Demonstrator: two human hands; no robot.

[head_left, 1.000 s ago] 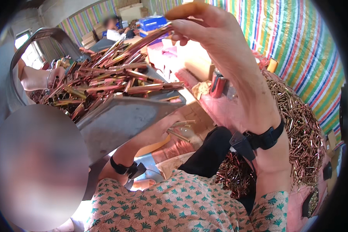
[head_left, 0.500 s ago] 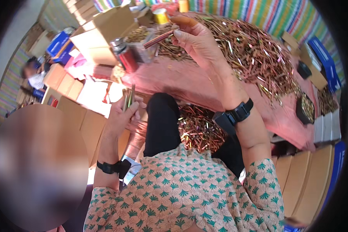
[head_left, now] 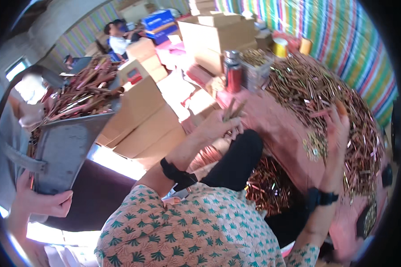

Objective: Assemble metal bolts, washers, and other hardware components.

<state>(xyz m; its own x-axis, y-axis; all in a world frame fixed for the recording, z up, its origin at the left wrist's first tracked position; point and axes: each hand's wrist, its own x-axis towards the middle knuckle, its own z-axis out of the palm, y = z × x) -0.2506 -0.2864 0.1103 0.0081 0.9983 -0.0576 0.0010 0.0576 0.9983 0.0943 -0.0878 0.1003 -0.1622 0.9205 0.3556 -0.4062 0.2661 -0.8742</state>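
Observation:
Thin copper-coloured metal rods (head_left: 232, 112) stick up from my left hand (head_left: 216, 127), whose fingers are closed around them above my left knee. My right hand (head_left: 337, 129) is over the right part of a big heap of the same rods (head_left: 363, 120) on the pink-covered table (head_left: 278, 107). Between its fingertips are reddish rods (head_left: 318, 114), blurred by motion. More rods (head_left: 274, 187) lie in a pile between my legs. At my left, another person's hand (head_left: 40, 200) supports a grey metal bin (head_left: 67, 149) full of rods.
Cardboard boxes (head_left: 140, 118) stand between the bin and my left arm. A red flask (head_left: 232, 73) and a clear plastic tub (head_left: 258, 71) are at the table's far left end. Small washer-like pieces (head_left: 315, 146) lie beside the heap. Further back sits another person (head_left: 119, 42).
My view has turned left, bringing the grey bin and the person holding it into sight. My right hand has moved from above the table's far left end to the heap's right part.

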